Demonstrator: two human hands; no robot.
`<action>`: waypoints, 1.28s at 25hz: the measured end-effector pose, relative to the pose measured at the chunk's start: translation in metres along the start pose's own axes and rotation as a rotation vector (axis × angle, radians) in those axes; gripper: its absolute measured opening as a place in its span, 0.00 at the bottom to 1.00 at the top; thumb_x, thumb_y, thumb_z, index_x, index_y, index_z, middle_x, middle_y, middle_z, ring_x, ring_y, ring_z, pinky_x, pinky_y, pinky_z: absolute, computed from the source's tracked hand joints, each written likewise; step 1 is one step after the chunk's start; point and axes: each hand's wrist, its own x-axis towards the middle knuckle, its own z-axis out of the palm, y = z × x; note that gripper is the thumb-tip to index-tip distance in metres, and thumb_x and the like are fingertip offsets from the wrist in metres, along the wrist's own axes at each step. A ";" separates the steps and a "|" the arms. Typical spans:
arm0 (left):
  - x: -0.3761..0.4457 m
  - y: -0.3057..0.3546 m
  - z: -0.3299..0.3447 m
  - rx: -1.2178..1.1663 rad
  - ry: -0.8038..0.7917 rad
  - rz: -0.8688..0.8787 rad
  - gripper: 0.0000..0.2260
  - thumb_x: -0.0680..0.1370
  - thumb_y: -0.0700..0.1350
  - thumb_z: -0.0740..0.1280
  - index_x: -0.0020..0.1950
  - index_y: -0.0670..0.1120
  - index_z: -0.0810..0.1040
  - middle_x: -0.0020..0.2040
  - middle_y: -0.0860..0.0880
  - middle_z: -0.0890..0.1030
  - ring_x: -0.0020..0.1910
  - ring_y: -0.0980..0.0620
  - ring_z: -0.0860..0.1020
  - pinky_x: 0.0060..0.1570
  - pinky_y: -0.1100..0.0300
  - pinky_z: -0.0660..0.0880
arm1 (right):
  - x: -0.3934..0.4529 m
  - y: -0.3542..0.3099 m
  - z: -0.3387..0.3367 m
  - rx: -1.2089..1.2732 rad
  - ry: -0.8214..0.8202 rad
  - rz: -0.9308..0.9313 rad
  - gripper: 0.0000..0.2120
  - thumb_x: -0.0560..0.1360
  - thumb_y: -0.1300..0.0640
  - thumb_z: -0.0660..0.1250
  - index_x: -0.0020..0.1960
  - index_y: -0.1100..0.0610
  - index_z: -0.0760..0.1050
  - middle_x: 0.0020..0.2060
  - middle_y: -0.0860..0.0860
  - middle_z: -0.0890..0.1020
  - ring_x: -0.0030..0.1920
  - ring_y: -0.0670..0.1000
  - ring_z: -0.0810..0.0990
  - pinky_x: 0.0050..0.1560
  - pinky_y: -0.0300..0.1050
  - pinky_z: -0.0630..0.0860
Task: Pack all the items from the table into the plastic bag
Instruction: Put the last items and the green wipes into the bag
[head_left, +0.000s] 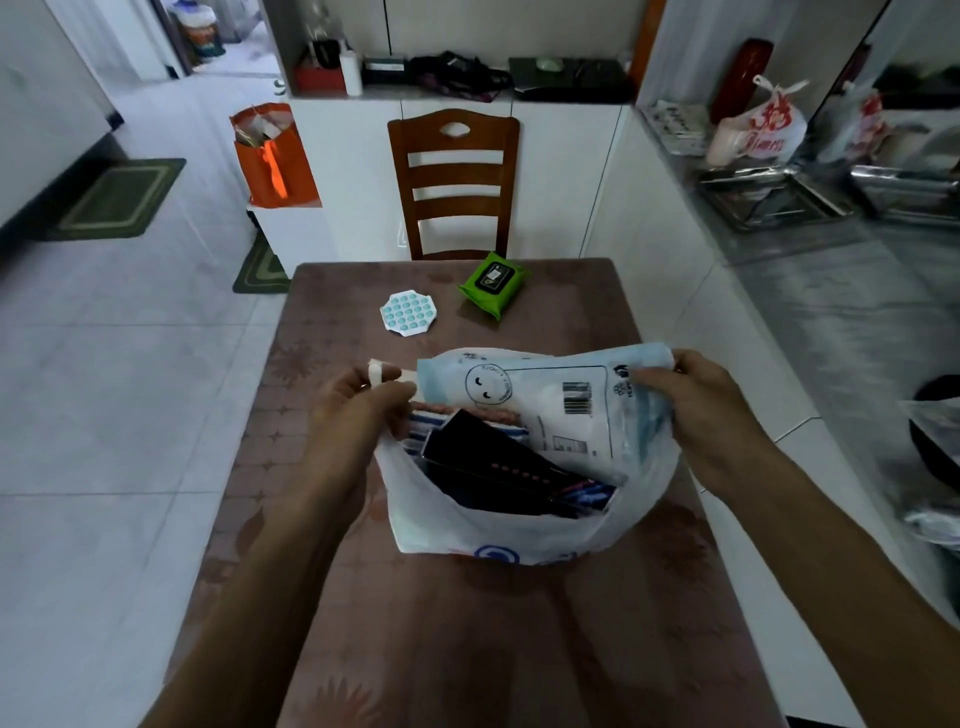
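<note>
**A:** Bag (519, 530) sits mid-table (467, 649), mouth pulled wide. Left hand (358, 410) pinches the left rim, fingers closed on the plastic, a white band on one finger.

**B:** And the right hand (711, 410) grips the pale blue pack (545, 395) by its right end, fingers clamped, the pack lying across the far rim and partly inside.

**A:** Inside the bag: a black box (488, 467), tilted, with striped cloth (421, 423) behind it.

**B:** Out on the table beyond the bag, a green wipes pack (493, 283) and a blue bubble toy (410, 313), just beside each other.

**A:** Both forearms reach in from below, wrists level, hands at the bag's two sides.
</note>
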 end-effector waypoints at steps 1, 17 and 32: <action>0.000 -0.003 0.002 0.008 -0.017 -0.008 0.03 0.76 0.37 0.67 0.47 0.43 0.78 0.31 0.49 0.78 0.26 0.56 0.75 0.32 0.61 0.74 | 0.002 -0.001 0.003 -0.108 -0.020 0.009 0.12 0.72 0.58 0.72 0.54 0.54 0.74 0.51 0.54 0.83 0.41 0.48 0.82 0.39 0.42 0.77; 0.000 -0.012 0.008 -0.066 -0.144 0.063 0.10 0.76 0.33 0.63 0.55 0.37 0.78 0.36 0.48 0.79 0.33 0.54 0.76 0.34 0.63 0.76 | 0.016 0.067 0.093 -1.107 -0.656 -0.476 0.23 0.79 0.41 0.59 0.72 0.46 0.62 0.64 0.49 0.77 0.60 0.53 0.78 0.58 0.50 0.75; 0.006 -0.009 -0.007 0.120 -0.093 0.072 0.08 0.76 0.37 0.63 0.49 0.45 0.80 0.35 0.47 0.80 0.35 0.51 0.78 0.39 0.60 0.80 | -0.020 0.070 0.134 -1.172 -0.401 -0.862 0.32 0.81 0.41 0.48 0.78 0.49 0.36 0.79 0.48 0.42 0.78 0.52 0.38 0.77 0.55 0.41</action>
